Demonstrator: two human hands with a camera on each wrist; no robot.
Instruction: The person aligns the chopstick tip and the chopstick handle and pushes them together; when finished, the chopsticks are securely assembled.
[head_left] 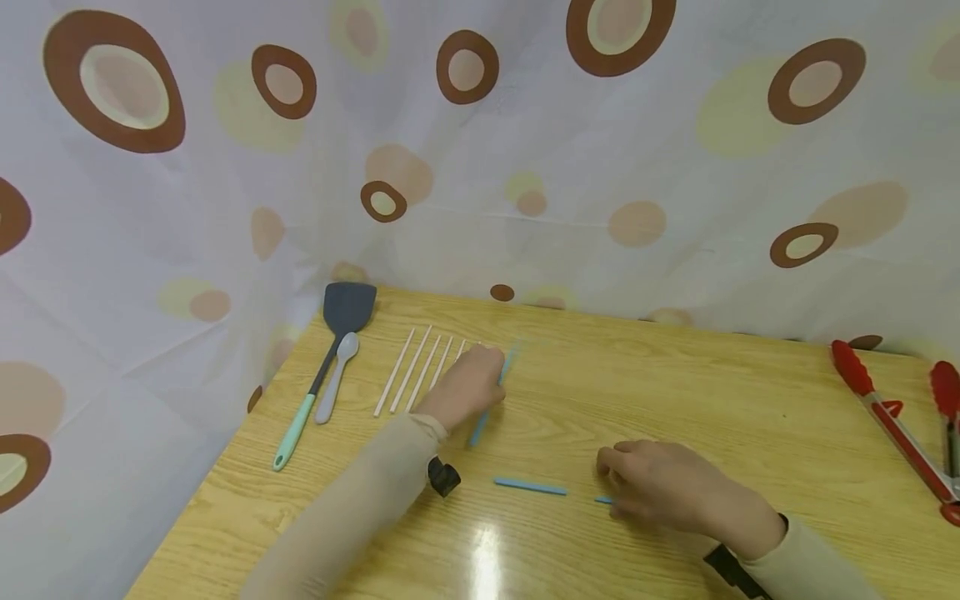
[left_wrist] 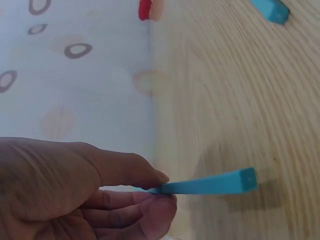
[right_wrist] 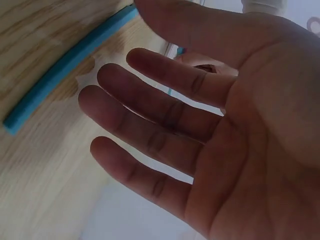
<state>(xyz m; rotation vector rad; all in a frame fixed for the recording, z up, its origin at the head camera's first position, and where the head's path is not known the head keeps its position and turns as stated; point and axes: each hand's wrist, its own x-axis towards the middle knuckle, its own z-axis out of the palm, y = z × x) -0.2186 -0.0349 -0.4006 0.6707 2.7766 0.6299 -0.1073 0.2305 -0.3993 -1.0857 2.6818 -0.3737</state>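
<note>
My left hand point(head_left: 467, 385) pinches a blue chopstick point(left_wrist: 215, 183) between thumb and fingers, just right of a row of several white chopsticks point(head_left: 401, 383). The held chopstick slants over the table, its square end toward me; the hand covers its middle. A short blue stick point(head_left: 530, 486) lies crosswise on the wood between the hands. Another blue piece point(head_left: 603, 500) shows beside my right hand point(head_left: 667, 489), partly hidden by it. Loosely bent, the right fingers point(right_wrist: 145, 135) hold nothing. A blue stick point(right_wrist: 65, 75) lies near that thumb; whether they touch is unclear.
At the table's left lie a dark spatula point(head_left: 350, 308) with a mint handle and a pale grey spoon point(head_left: 337, 379). Red-tipped tongs point(head_left: 896, 425) and a second red-headed utensil point(head_left: 947, 392) lie far right. A patterned cloth point(head_left: 570, 167) hangs behind the wooden table point(head_left: 675, 383).
</note>
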